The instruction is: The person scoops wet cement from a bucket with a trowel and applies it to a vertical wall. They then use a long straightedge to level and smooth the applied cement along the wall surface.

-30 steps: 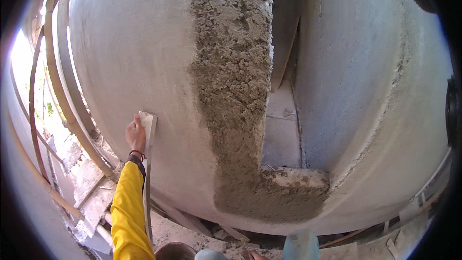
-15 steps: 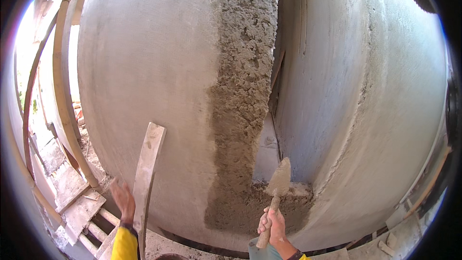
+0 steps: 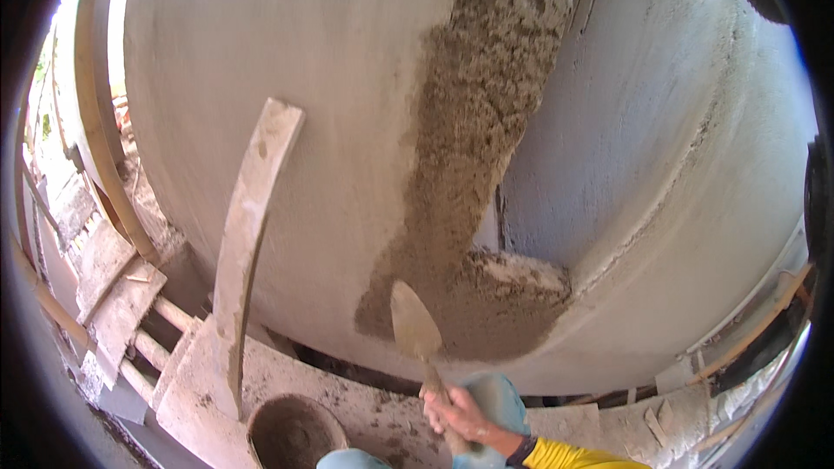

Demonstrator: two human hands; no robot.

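- In the head view, our right hand [image 3: 460, 414] was wrapped around a mortar-smeared, pointed metal trowel [image 3: 414, 321] by its handle.
- The trowel's long axis ran up-left from that hand, overlapping the rough brown-grey mortar band [image 3: 473, 165]; contact we couldn't tell.
- Our left hand was out of view, its state unknown.

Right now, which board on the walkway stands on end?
The long, narrow board left of the trowel. It rises from the walkway, in front of the wall; the boards at far left lie flat.
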